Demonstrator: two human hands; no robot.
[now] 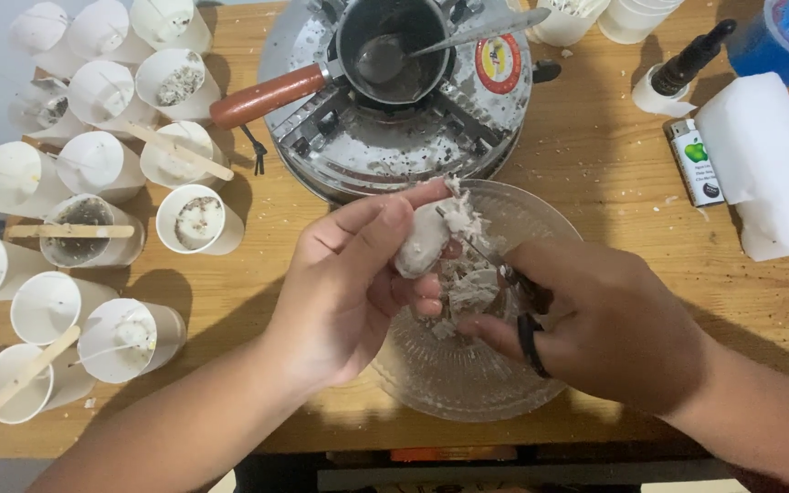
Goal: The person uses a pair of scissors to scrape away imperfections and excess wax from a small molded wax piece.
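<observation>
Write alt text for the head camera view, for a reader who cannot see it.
Over a clear glass bowl, the left hand holds a whitish wax lump while the right hand scrapes it with a small blade, flakes dropping into the bowl. Behind stands a metal stove with a pot; white cups crowd the wooden table at left.

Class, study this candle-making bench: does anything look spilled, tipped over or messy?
Yes. Several white paper cups at the left edge lie tipped on their sides, not upright. Pale crumbs and dark specks litter the round metal stove top and the wooden table.
</observation>
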